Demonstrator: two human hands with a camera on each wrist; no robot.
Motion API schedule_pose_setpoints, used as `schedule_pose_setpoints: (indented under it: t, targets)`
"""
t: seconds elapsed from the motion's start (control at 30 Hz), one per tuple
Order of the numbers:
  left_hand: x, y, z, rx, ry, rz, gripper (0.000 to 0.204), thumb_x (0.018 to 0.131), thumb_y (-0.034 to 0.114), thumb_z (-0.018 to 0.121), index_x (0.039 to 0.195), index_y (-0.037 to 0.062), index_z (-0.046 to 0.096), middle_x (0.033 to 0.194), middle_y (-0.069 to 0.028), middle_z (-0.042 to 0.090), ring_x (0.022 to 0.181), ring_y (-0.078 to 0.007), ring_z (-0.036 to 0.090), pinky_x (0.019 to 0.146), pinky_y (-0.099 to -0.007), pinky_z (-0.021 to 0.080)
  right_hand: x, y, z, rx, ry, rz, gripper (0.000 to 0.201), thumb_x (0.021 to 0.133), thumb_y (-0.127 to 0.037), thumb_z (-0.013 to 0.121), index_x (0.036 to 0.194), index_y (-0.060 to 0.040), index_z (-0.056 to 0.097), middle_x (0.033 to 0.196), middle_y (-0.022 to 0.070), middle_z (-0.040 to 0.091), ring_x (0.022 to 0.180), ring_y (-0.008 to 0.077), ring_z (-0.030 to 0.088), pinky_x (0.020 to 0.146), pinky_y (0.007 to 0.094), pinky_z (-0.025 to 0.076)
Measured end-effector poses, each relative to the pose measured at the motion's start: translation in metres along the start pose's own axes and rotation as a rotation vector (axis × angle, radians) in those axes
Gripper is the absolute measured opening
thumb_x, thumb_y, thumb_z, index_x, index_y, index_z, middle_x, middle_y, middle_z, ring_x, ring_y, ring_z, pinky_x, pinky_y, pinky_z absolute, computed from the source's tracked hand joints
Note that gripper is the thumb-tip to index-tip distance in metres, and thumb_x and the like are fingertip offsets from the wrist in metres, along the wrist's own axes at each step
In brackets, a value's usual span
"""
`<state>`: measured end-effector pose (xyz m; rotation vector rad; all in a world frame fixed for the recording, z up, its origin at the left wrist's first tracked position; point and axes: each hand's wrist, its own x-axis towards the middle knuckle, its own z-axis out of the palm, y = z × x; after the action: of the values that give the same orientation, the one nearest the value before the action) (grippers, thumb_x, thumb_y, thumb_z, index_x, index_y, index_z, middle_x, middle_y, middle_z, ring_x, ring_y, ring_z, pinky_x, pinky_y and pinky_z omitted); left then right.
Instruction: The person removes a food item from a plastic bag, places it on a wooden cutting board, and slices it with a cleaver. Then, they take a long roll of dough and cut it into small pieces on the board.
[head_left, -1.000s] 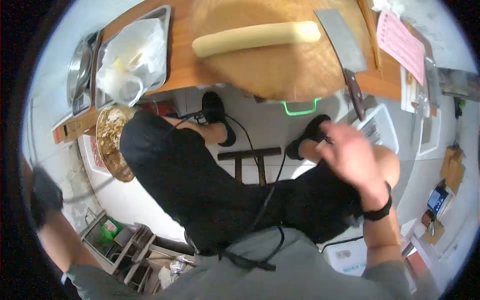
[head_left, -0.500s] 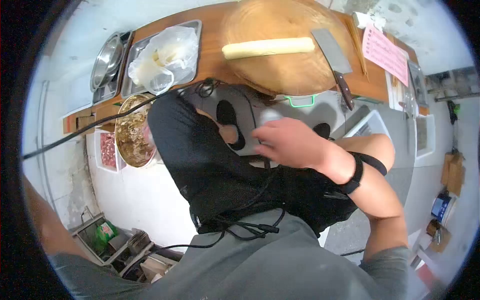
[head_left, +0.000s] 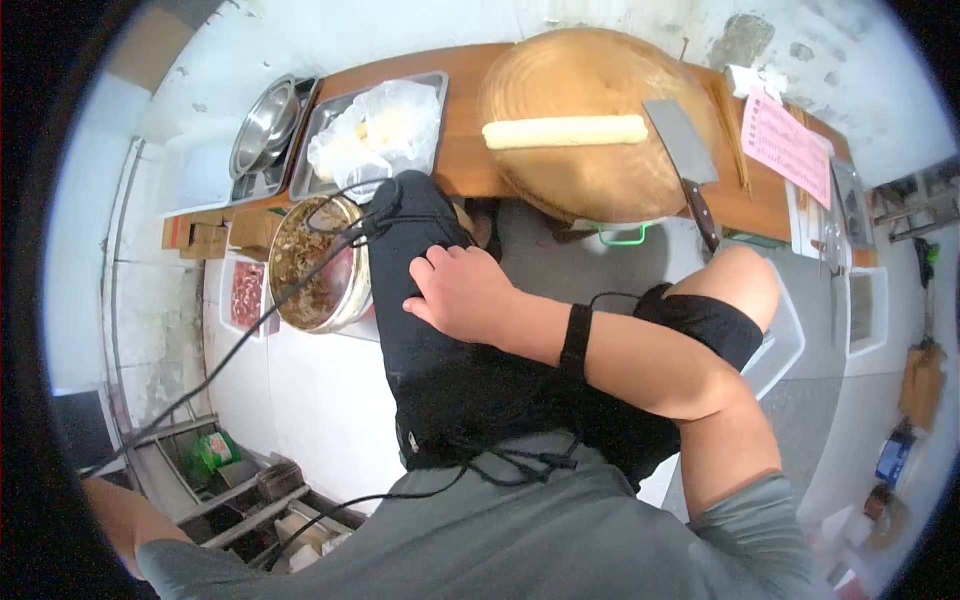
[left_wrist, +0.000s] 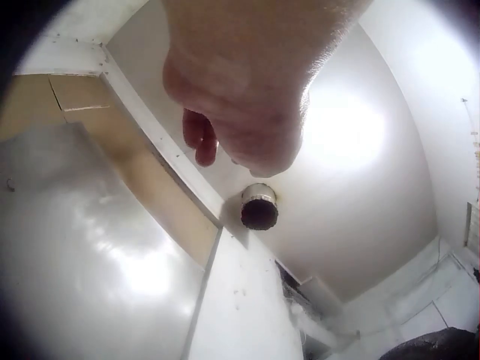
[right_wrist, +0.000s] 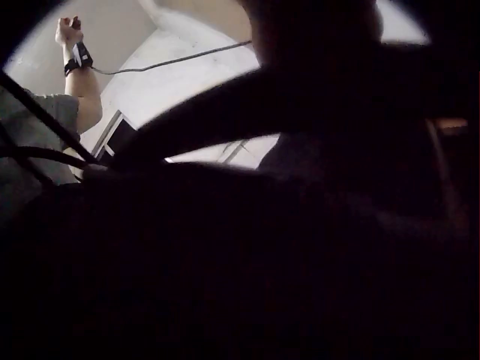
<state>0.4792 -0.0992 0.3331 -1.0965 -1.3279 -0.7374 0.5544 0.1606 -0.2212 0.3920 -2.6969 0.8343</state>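
Counted two hands, well apart. Found the right hand [head_left: 460,290] laid on the black trouser leg [head_left: 430,370] over the thigh, knuckles up and fingers bent down onto the cloth, just beside one black cable [head_left: 300,290] looped across the knee; could not tell whether pinching cloth or cable, the right wrist view being almost wholly dark. Noted one black wristband [head_left: 575,338] on that arm. Saw the left hand [left_wrist: 240,112] raised high toward a pale ceiling, fingers curled in with nothing seen between them; showed small as a fist in the right wrist view too [right_wrist: 69,30]. Ahead lay one wooden table [head_left: 470,165] bearing one round board [head_left: 600,190]. On the board rested one long pale roll [head_left: 565,131] and, just right of it, one cleaver [head_left: 680,140] with its handle over the rim. To the left sat one metal tray [head_left: 312,180] holding one crumpled plastic bag [head_left: 385,125], then steel bowls [head_left: 262,125] stacked, number unclear. At the right end lay one pink sheet [head_left: 785,135]. Below the table edge, beside the knee, stood one brass-coloured bowl [head_left: 315,262] of brown mince and one small tray of red meat [head_left: 246,295]. Between right hand and board stood only the knee and the cable loop.
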Motion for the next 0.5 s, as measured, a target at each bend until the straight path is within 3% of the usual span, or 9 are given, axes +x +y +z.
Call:
schedule_pose_setpoints:
  t: [0.13, 0.2, 0.27, 0.33, 0.37, 0.4, 0.43, 0.47, 0.5]
  targets:
    - [-0.036, -0.007, 0.026, -0.049, 0.003, -0.13, 0.023, 0.097, 0.023, 0.057, 0.107, 0.0026, 0.06, 0.105, -0.0145, 0.059, 0.09, -0.03, 0.061, 0.082, -0.0424, 0.048, 0.01, 0.007, 0.017, 0.007, -0.024, 0.091, 0.027, 0.087, -0.032, 0.063, 0.086, -0.0056, 0.059, 0.077, 0.0106, 0.061, 0.077, 0.0299, 0.064, 0.075, 0.0421, 0.048]
    - [-0.052, -0.018, 0.039, 0.175, -0.149, -0.07, 0.028, 0.097, 0.028, 0.057, 0.106, 0.0013, 0.059, 0.103, -0.0141, 0.059, 0.093, -0.0295, 0.061, 0.084, -0.0415, 0.05, 0.013, 0.006, 0.018, 0.016, -0.083, 0.096, 0.024, 0.089, -0.029, 0.061, 0.085, -0.0056, 0.059, 0.076, 0.0104, 0.062, 0.077, 0.0293, 0.064, 0.077, 0.0432, 0.047]
    - [-0.06, -0.019, 0.04, 0.292, -0.225, -0.043, 0.031, 0.098, 0.031, 0.057, 0.106, 0.0007, 0.059, 0.102, -0.0139, 0.059, 0.095, -0.0292, 0.061, 0.085, -0.0411, 0.051, 0.017, 0.001, 0.009, 0.154, -0.147, -0.045, 0.016, 0.09, -0.022, 0.056, 0.083, -0.0075, 0.059, 0.077, 0.0097, 0.064, 0.074, 0.0289, 0.064, 0.081, 0.0457, 0.045]
    - [-0.066, -0.016, 0.037, 1.408, -0.446, 0.548, 0.034, 0.096, 0.031, 0.059, 0.106, -0.0011, 0.059, 0.104, -0.0133, 0.059, 0.101, -0.0281, 0.06, 0.087, -0.0396, 0.053, 0.023, -0.01, -0.008, 0.296, -0.285, -0.187, 0.017, 0.09, -0.021, 0.055, 0.081, -0.0072, 0.059, 0.077, 0.0103, 0.064, 0.073, 0.03, 0.064, 0.079, 0.0448, 0.045]
    - [-0.071, -0.015, 0.041, 1.412, -0.45, 0.543, 0.034, 0.096, 0.031, 0.059, 0.106, -0.0011, 0.059, 0.104, -0.0133, 0.059, 0.101, -0.0281, 0.06, 0.087, -0.0396, 0.053, 0.024, -0.018, -0.017, 0.438, -0.417, -0.327, 0.018, 0.09, -0.02, 0.054, 0.08, -0.0068, 0.059, 0.077, 0.011, 0.064, 0.071, 0.0312, 0.063, 0.076, 0.0439, 0.046]
    - [-0.076, -0.016, 0.048, 0.869, -0.329, 0.216, 0.033, 0.094, 0.029, 0.061, 0.106, -0.0017, 0.058, 0.105, -0.0133, 0.059, 0.101, -0.0279, 0.06, 0.086, -0.0401, 0.054, 0.018, -0.032, -0.026, 0.845, -0.595, -0.266, 0.02, 0.089, -0.02, 0.055, 0.076, -0.0053, 0.059, 0.074, 0.0143, 0.062, 0.07, 0.034, 0.062, 0.07, 0.042, 0.047]
    - [-0.079, -0.018, 0.051, 0.316, -0.199, -0.098, 0.033, 0.093, 0.028, 0.063, 0.106, -0.0023, 0.058, 0.106, -0.0133, 0.059, 0.101, -0.0278, 0.061, 0.085, -0.0406, 0.055, 0.007, -0.045, -0.025, 0.987, -0.617, -0.407, 0.021, 0.087, -0.02, 0.057, 0.076, -0.0028, 0.059, 0.072, 0.0181, 0.062, 0.072, 0.0363, 0.062, 0.065, 0.0428, 0.048]
    - [-0.08, -0.022, 0.046, 0.319, -0.204, -0.105, 0.033, 0.093, 0.028, 0.063, 0.106, -0.0023, 0.058, 0.106, -0.0133, 0.059, 0.101, -0.0278, 0.061, 0.085, -0.0406, 0.055, -0.001, -0.059, -0.025, 0.923, -0.652, -0.473, 0.021, 0.087, -0.021, 0.059, 0.076, -0.0023, 0.059, 0.075, 0.0195, 0.063, 0.073, 0.0379, 0.062, 0.066, 0.0457, 0.047]
    - [-0.079, -0.028, 0.037, 0.964, -0.303, 0.211, 0.034, 0.093, 0.027, 0.062, 0.107, -0.0032, 0.058, 0.107, -0.014, 0.059, 0.098, -0.0285, 0.062, 0.085, -0.0412, 0.055, -0.008, -0.062, -0.019, 0.895, -0.665, -0.42, 0.023, 0.087, -0.022, 0.059, 0.077, -0.0019, 0.059, 0.077, 0.0199, 0.063, 0.074, 0.0388, 0.062, 0.067, 0.0464, 0.047]
